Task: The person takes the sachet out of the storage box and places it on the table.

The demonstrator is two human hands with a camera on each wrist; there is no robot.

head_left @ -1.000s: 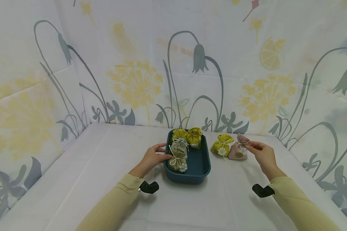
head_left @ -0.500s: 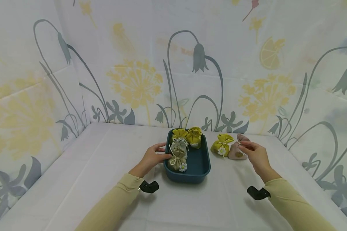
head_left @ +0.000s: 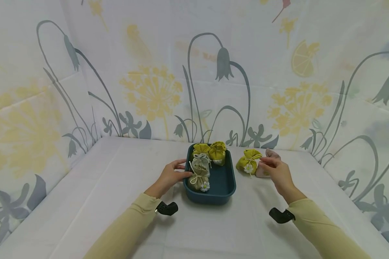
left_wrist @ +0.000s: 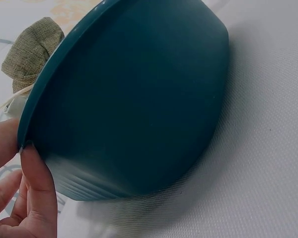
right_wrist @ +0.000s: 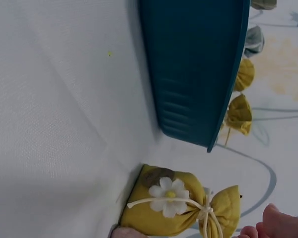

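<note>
Printed backdrop (head_left: 155, 43) closes off far side & both flanks; white table (head_left: 207, 232) runs wide to left of the box & along its near side, w/ only a narrow strip btw box & the loose bags on right. Light green sleeves (head_left: 126, 225) reach in from near side, L & R. Blue box (head_left: 210, 199) sits abt mid-table, long sides running near to far, rounded corners, raised rim; its floor shows at right, near half. L hand (head_left: 168, 180) is clamped on box's left rim, thumb & forefinger pinching. R hand (head_left: 278, 174) is by the loose bags, fingers loosely bent, tips apart from the yellow one per R wrist view; can't tell if they touch the pink one. Small tied bags: in box, far-left yellow bag (head_left: 199, 148), far-right yellow bag (head_left: 218, 151), then grey bag (head_left: 202, 158) on left, brown bag (head_left: 199, 183) near-left; outside, loose yellow bag (head_left: 246, 165) stands upright just beside pink bag (head_left: 272, 154), latter part hidden by R hand in head view. White flower (right_wrist: 170, 194) & pale cord (right_wrist: 206, 213) trim the loose yellow bag; R wrist view also gives a dark round patch (right_wrist: 156, 176) beside flower. Both wrist views show box-wall ridges (right_wrist: 174, 106), hidden from head view.
</note>
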